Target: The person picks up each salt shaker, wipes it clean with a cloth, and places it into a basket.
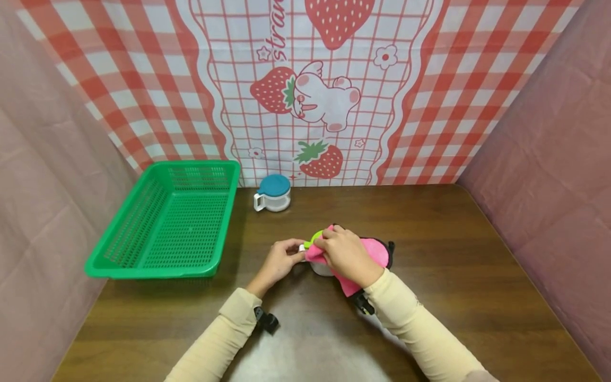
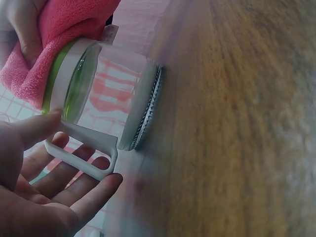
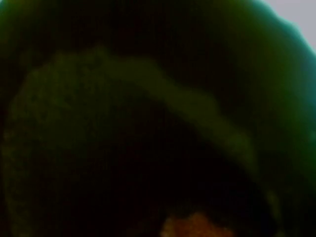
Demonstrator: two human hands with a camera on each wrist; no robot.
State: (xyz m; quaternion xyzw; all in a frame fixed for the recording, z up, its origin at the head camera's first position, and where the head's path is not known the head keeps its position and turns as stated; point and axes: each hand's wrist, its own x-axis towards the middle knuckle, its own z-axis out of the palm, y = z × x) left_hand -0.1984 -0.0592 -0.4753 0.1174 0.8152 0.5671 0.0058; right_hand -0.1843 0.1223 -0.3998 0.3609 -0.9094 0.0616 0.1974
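A clear jar (image 2: 111,98) with a lime-green lid (image 1: 316,236) and a white side handle (image 2: 74,164) stands on the table. My left hand (image 1: 279,261) holds the handle, thumb on its upper end and fingers behind it, as the left wrist view shows. With my right hand (image 1: 347,255) I grip a pink cloth (image 1: 374,251) and press it over the lid. The cloth hangs over the right side of the jar and hides much of it in the head view. The right wrist view is almost black, so nothing there can be made out.
A second jar (image 1: 276,199) with a blue lid and white handle stands near the back wall. To the left is a green plastic basket (image 1: 223,233). Fabric walls (image 1: 534,159) enclose the wooden table (image 1: 453,297) at the back and sides.
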